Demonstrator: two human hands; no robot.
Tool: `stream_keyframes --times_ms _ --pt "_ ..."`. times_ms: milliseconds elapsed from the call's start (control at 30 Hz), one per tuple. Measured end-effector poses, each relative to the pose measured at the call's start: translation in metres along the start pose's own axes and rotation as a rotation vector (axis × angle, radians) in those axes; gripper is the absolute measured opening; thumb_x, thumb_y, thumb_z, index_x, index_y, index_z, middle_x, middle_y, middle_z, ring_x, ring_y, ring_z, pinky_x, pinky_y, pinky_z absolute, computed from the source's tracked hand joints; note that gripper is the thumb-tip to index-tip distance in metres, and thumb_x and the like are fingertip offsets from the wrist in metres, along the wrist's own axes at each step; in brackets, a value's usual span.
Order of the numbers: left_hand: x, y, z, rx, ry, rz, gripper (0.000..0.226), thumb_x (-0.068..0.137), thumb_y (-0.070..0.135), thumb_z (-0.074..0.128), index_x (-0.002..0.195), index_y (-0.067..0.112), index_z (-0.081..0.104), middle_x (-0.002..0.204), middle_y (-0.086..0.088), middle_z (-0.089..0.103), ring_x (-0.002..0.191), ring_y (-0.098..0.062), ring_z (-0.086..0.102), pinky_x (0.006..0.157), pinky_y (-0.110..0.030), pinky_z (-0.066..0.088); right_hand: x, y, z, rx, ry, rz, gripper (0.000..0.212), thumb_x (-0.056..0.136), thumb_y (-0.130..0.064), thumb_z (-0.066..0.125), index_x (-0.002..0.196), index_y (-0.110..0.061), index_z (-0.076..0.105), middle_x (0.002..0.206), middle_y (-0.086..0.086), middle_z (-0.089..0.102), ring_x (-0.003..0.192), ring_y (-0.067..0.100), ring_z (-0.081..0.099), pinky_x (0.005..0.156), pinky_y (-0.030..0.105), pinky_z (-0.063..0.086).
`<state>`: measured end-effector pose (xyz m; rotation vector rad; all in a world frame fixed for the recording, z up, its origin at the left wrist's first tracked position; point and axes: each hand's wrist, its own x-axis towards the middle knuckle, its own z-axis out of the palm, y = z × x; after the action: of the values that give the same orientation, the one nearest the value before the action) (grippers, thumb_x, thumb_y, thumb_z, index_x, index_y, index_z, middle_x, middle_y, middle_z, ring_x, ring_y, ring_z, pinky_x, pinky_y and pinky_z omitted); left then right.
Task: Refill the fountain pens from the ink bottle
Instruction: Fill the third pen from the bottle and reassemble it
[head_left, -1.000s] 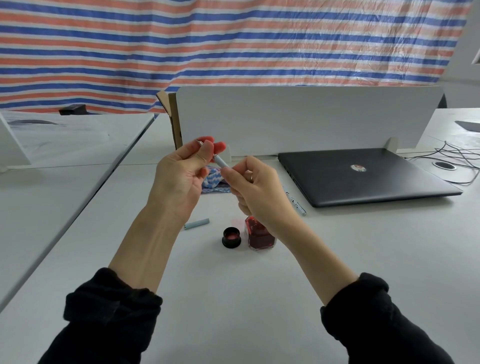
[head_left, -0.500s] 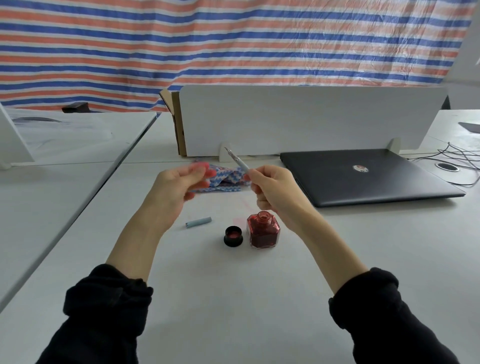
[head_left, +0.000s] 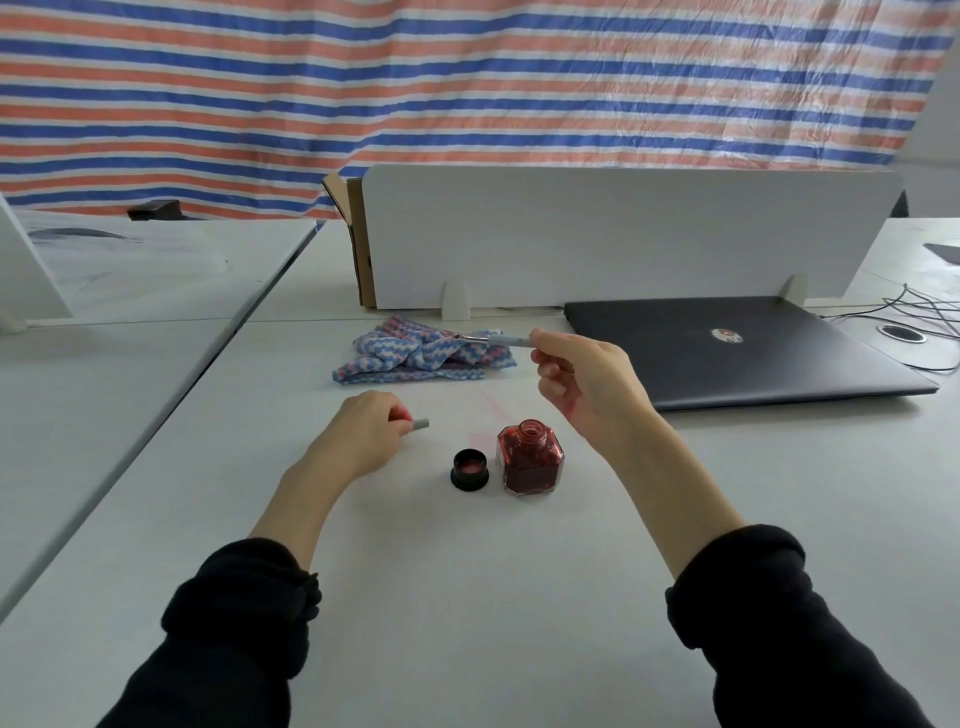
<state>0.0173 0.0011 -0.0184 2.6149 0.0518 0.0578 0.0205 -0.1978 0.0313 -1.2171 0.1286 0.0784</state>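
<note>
You see through one head-worn wide-angle camera, looking forward and down over both forearms at the white table (head_left: 467, 597); the striped tarp (head_left: 467, 78) fills the far background. No second view overlaps it.

Bare table (head_left: 467, 597) lies open before the ink bottle (head_left: 530, 460); cap (head_left: 469, 470) crowds its left side

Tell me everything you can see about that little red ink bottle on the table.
The ink bottle is a small, faceted clear-glass bottle, holding dark red ink to near its shoulder. It stands upright on the white table with its short neck open. Its black cap lies just to its left, inside facing up, apparently not touching it. Neither hand touches the bottle; the right hand hovers above and behind it. Faint pink smears mark the table behind it.
</note>
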Motion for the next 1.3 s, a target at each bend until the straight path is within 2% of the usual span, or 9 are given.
stream_keyframes --times_ms 100,233,533,900,1000,1100,1167,1300 --pt "0.0 0.006 -0.003 -0.165 0.018 0.042 0.011 0.093 0.016 0.045 0.097 0.012 0.055 0.096 -0.004 0.065 0.087 -0.017 0.054 0.068 -0.027 0.039 0.002 0.001 -0.002 0.105 0.005 0.022 0.009 0.084 -0.004 0.061 0.076 0.001 0.06 0.059 0.002 0.048 0.045 0.006 0.037 0.038 0.014 0.028" --pt "-0.004 0.018 -0.011 -0.302 0.037 0.14 0.007 0.093 0.015 0.046 0.095 0.014 0.052 0.084 0.004 0.062 0.077 -0.009 0.057 0.065 -0.017 0.042 0.004 0.003 -0.002 -0.006 0.051 -0.04 0.018 0.089 -0.012 0.056 0.075 -0.002 0.059 0.06 0.004 0.05 0.049 0.009 0.041 0.042 0.016 0.033" --pt "-0.009 0.032 -0.016 -0.302 0.052 0.194 0.011 0.093 0.015 0.046 0.1 0.012 0.054 0.086 0.004 0.061 0.073 0.0 0.054 0.064 -0.013 0.041 0.001 0.003 0.002 -0.086 0.057 -0.044 0.02 0.089 -0.013 0.055 0.075 -0.001 0.06 0.062 0.006 0.053 0.052 0.01 0.043 0.05 0.019 0.036" --pt "-0.011 0.036 -0.02 -0.327 0.058 0.195 0.013 0.092 0.016 0.047 0.102 0.011 0.055 0.086 0.003 0.062 0.072 -0.001 0.055 0.06 -0.013 0.04 0.001 0.001 0.001 -0.078 0.063 -0.046 0.019 0.089 -0.012 0.055 0.074 -0.002 0.06 0.061 0.005 0.053 0.052 0.01 0.043 0.051 0.019 0.036" --pt "-0.014 0.038 -0.022 -0.336 0.039 0.203 0.01 0.092 0.017 0.047 0.099 0.013 0.054 0.087 0.003 0.063 0.072 -0.004 0.055 0.06 -0.015 0.04 0.0 0.002 0.002 -0.115 0.011 -0.053 0.018 0.09 -0.014 0.056 0.079 0.0 0.061 0.062 0.006 0.055 0.052 0.01 0.045 0.05 0.019 0.038" --pt "-0.018 0.044 -0.023 -0.396 0.028 0.228 0.011 0.092 0.021 0.048 0.1 0.016 0.055 0.08 0.007 0.059 0.071 -0.005 0.053 0.062 -0.015 0.039 -0.003 0.004 0.005 -0.13 -0.117 -0.038 0.013 0.088 -0.011 0.058 0.085 0.001 0.061 0.064 0.007 0.057 0.05 0.009 0.047 0.045 0.015 0.04" --pt "-0.021 0.047 -0.025 -0.431 0.033 0.252 0.012 0.091 0.027 0.05 0.098 0.019 0.055 0.079 0.008 0.055 0.072 -0.006 0.051 0.063 -0.017 0.039 -0.006 0.004 0.007 -0.105 -0.187 -0.032 0.01 0.087 -0.008 0.059 0.084 0.001 0.062 0.064 0.007 0.057 0.049 0.009 0.046 0.043 0.014 0.039" --pt "-0.023 0.052 -0.026 -0.375 0.122 0.28 0.013 0.082 0.035 0.06 0.093 0.027 0.058 0.077 0.011 0.053 0.069 -0.004 0.048 0.06 -0.019 0.039 -0.008 0.0 0.005 -0.113 -0.214 -0.051 0.008 0.084 -0.008 0.063 0.08 -0.001 0.063 0.06 0.004 0.052 0.046 0.007 0.042 0.041 0.014 0.037"
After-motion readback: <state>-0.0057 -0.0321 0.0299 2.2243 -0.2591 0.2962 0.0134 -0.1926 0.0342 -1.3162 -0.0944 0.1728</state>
